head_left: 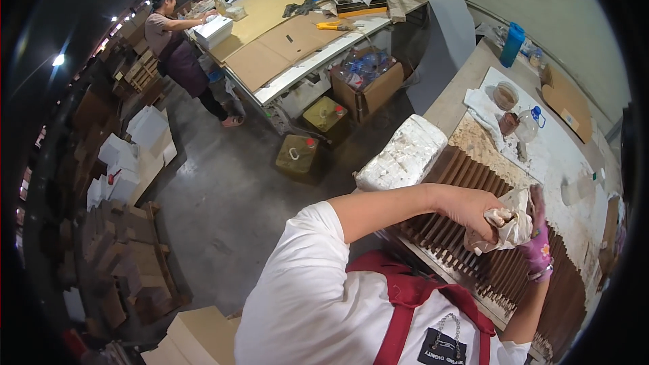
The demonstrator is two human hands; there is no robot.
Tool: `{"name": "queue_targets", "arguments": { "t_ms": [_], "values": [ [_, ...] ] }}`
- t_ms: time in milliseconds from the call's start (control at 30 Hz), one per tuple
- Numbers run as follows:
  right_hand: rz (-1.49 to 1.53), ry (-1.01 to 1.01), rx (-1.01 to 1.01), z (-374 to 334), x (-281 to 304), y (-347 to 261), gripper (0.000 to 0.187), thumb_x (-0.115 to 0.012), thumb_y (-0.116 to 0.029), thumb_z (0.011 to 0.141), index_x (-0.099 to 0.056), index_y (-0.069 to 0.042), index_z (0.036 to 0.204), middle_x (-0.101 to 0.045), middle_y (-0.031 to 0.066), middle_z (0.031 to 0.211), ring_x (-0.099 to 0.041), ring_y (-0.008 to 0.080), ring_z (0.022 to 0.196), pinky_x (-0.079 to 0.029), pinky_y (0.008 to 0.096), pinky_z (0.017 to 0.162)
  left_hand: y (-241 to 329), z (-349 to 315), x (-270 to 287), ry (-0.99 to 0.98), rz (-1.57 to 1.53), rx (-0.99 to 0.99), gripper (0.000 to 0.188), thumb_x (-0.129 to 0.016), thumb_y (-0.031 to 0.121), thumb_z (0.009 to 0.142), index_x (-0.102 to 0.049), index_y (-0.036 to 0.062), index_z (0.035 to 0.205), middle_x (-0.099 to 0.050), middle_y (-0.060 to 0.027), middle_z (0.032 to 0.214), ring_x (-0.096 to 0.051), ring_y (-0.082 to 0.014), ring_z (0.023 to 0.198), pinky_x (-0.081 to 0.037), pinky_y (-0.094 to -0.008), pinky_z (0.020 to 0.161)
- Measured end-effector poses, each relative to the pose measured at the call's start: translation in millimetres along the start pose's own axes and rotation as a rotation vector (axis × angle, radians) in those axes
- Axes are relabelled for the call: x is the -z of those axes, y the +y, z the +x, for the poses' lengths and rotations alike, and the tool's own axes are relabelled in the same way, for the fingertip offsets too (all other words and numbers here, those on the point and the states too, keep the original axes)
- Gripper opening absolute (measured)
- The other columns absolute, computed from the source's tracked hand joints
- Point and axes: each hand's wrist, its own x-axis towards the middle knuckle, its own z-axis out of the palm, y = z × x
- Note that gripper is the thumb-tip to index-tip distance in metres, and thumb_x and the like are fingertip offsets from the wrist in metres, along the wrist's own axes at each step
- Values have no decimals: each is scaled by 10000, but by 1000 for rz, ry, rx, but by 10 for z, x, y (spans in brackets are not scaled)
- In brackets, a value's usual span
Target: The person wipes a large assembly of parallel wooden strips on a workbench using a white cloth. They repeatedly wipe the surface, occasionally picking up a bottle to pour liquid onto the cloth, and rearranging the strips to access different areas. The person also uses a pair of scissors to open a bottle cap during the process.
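My left hand (472,211) is bare and closed around a crumpled, off-white cloth (517,223). Against the cloth's right side is my right hand (539,242), in a pink-purple flowered glove stained brown towards the fingers. Its fingers look stretched upward along the cloth; the cloth partly covers the palm. Under both hands, a long row of narrow brown slats (466,179) lies side by side on the worktable (574,213). Pale ends show on the slats near my apron.
A white wrapped block (402,152) sits at the table's left end. Farther back are a round tub (505,96), a clear jug (527,125), a white rag (483,109) and a blue bottle (512,44). Metal cans (298,157) stand on the floor. Another person (179,54) works at the far table.
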Motion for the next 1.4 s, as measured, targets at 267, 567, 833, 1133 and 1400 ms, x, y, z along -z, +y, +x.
{"name": "queue_targets", "arguments": {
  "t_ms": [267, 567, 833, 1133, 1400],
  "values": [
    [-178, 35, -185, -39, 470, 441, 331, -620, -238, 773, -631, -12, 1014, -640, 62, 939, -590, 191, 860, -462, 301, 797, -7, 27, -96, 120, 475, -291, 406, -666, 108, 818, -537, 6, 1189, -605, -107, 1035, -574, -197, 931, -473, -320, 825],
    [-240, 60, 32, -63, 557, -309, 1077, -814, -483, 672, -275, 8, 1466, -403, 174, 1430, -355, 297, 1381, -339, 388, 1099, -91, 64, -86, 252, 639, -368, 345, -687, 65, 779, -614, 5, 1111, -573, -149, 1105, -570, -308, 1066, -446, -362, 926],
    [-242, -101, -361, -199, 395, 649, 607, -716, -96, 730, -562, -34, 1314, -657, 163, 1102, -612, 238, 1068, -480, 383, 960, 11, 187, -168, 556, 759, -470, 306, -691, 75, 778, -607, 18, 1067, -594, -139, 1029, -599, -328, 993, -473, -390, 871],
    [327, 558, 180, -274, 2649, 871, 533, -469, -240, 953, -418, -17, 1434, -481, 133, 1422, -501, 230, 1264, -408, 373, 1074, -509, -364, -32, 444, 1280, -410, 166, -583, 95, 879, -618, 35, 1030, -604, -125, 1157, -598, -314, 1052, -524, -370, 867],
    [284, 120, 32, -195, 1153, -282, 474, -563, -161, 870, -520, -5, 1315, -562, 102, 1275, -542, 198, 1178, -412, 323, 1031, -219, -134, 128, 542, 916, -270, 704, -754, 261, 810, -430, 23, 1387, -405, -202, 1438, -378, -351, 1344, -306, -397, 1136]
  ]
}}
